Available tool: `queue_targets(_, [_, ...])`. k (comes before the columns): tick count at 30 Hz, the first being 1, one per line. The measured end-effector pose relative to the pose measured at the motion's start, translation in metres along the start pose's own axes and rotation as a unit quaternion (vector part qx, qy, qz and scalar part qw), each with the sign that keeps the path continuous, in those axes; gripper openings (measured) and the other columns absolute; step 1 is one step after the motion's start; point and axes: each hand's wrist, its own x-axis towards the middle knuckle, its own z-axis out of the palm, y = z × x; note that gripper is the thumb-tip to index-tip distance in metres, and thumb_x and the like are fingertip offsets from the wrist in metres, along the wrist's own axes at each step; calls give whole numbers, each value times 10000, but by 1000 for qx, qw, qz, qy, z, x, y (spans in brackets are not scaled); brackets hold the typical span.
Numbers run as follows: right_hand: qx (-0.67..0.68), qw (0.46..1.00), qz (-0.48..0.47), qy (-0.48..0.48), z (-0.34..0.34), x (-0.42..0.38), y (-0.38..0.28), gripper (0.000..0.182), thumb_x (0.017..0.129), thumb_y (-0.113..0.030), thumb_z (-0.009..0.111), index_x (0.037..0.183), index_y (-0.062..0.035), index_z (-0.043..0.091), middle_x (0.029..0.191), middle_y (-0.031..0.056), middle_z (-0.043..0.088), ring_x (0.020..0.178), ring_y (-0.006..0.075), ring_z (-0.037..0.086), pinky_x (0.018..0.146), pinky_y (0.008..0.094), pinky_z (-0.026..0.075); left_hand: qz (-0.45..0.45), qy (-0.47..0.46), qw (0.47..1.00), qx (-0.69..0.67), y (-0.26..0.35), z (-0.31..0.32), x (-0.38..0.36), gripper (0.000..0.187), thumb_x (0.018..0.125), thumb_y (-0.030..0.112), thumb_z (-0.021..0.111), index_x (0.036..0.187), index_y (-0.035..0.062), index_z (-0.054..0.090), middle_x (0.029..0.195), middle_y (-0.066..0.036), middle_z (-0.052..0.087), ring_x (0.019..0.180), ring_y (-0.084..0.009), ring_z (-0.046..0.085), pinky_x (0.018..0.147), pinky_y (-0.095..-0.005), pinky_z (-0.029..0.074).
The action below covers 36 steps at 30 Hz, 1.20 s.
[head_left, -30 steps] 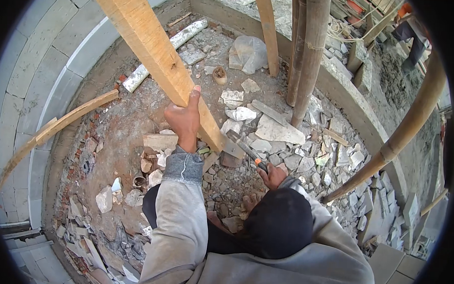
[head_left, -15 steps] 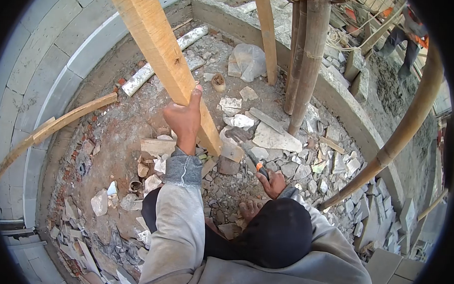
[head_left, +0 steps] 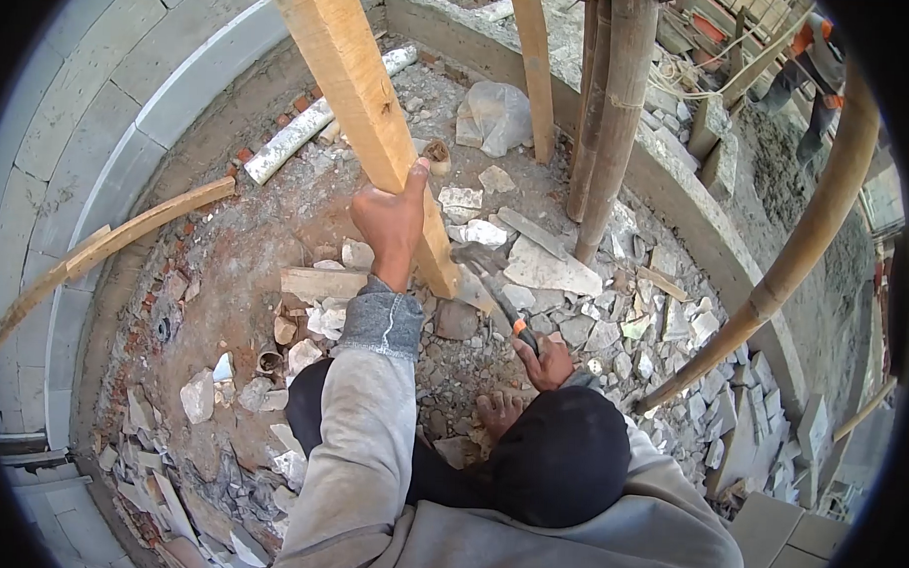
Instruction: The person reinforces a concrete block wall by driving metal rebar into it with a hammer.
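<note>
My left hand (head_left: 388, 222) is wrapped round a squared timber post (head_left: 356, 95), a little above its lower end. The post leans, its top toward the upper left and its foot over the rubble. In my right hand (head_left: 547, 361) is a hammer (head_left: 504, 304) with a black and orange handle, gripped low down. Its grey metal head lies close beside the post's lower end, overlapping a flat stone piece. My bare foot (head_left: 498, 411) shows just below the right hand, next to my dark-clothed knee (head_left: 559, 458).
Broken stone and tile (head_left: 550, 269) cover the ground ahead and right. Bamboo poles (head_left: 618, 119) stand upright, another slanting bamboo pole (head_left: 764, 315) at right. A block wall (head_left: 89, 131) curves along the left, with a wooden strip (head_left: 126, 242) against it. Another person (head_left: 812, 81) is at upper right.
The post and my left hand have shifted right, and the post's lower end has come up slightly. The hammer head now sits nearer to that end. The person at upper right has moved slightly.
</note>
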Motion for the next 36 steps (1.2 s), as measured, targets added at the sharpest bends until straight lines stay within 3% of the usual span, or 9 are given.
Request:
queue_targets(6, [167, 962, -149, 157, -9, 1, 5, 278, 936, -284, 606, 993, -11, 615, 644, 164, 601, 593, 390, 605, 598, 462, 477, 1, 25, 1000, -8, 5, 0, 12, 409, 752, 325, 807, 860, -63, 736, 711, -162, 717, 642, -257, 709, 640, -378, 526])
queue_targets(9, [-103, 994, 38, -19, 14, 2, 35, 450, 943, -421, 583, 955, 27, 627, 692, 242, 634, 730, 455, 656, 680, 473, 504, 6, 23, 1000, 15, 6, -1, 6, 403, 750, 323, 809, 851, -61, 736, 711, -162, 717, 642, -261, 710, 640, -376, 527])
queue_targets(14, [9, 997, 68, -28, -8, 5, 0, 555, 955, -494, 547, 966, 55, 631, 697, 285, 622, 732, 461, 655, 660, 480, 496, 41, 28, 999, -8, -3, 1, -6, 370, 762, 294, 802, 818, -67, 735, 704, -137, 714, 632, -211, 692, 623, -346, 518])
queue_targets(20, [427, 870, -168, 183, -49, 12, -44, 346, 991, -357, 527, 829, -53, 549, 583, -28, 483, 495, 105, 455, 480, 285, 354, 3, 22, 1000, 10, 10, 6, 8, 380, 746, 316, 807, 799, -54, 737, 692, -157, 712, 624, -264, 706, 627, -377, 526])
queue_targets(22, [264, 959, -99, 24, -18, 5, 26, 355, 980, -351, 549, 858, -20, 579, 597, 59, 532, 521, 197, 527, 510, 339, 403, 2, 20, 1000, 0, 14, 6, 8, 374, 746, 311, 808, 790, -53, 736, 684, -156, 709, 619, -262, 705, 623, -373, 525])
queue_targets(23, [2, 987, -105, 124, 17, -2, 48, 399, 974, -379, 555, 901, 10, 606, 666, 166, 582, 621, 324, 597, 570, 422, 439, 7, 22, 1000, -4, 14, 6, 6, 371, 745, 308, 809, 785, -53, 735, 681, -156, 708, 618, -262, 704, 621, -371, 524])
queue_targets(26, [-24, 991, 82, -105, 30, 4, 49, 465, 966, -427, 551, 947, 33, 615, 727, 242, 612, 717, 430, 625, 639, 485, 462, 39, 20, 999, -19, 12, 14, 11, 361, 743, 300, 812, 777, -51, 733, 675, -154, 707, 614, -258, 703, 617, -365, 523])
queue_targets(35, [406, 889, -161, 135, -28, 5, -4, 333, 981, -336, 552, 901, -13, 560, 598, 40, 529, 521, 161, 527, 518, 339, 448, 20, -15, 998, -52, 24, 2, 1, 351, 746, 263, 819, 835, -65, 732, 693, -126, 714, 620, -211, 695, 617, -339, 527])
queue_targets(36, [222, 972, -42, 61, -10, -11, 32, 382, 970, -368, 560, 941, 13, 562, 631, 121, 576, 536, 250, 574, 535, 383, 464, 17, -22, 999, -45, 30, -1, -1, 345, 755, 254, 812, 843, -70, 731, 717, -119, 715, 637, -189, 683, 626, -324, 519])
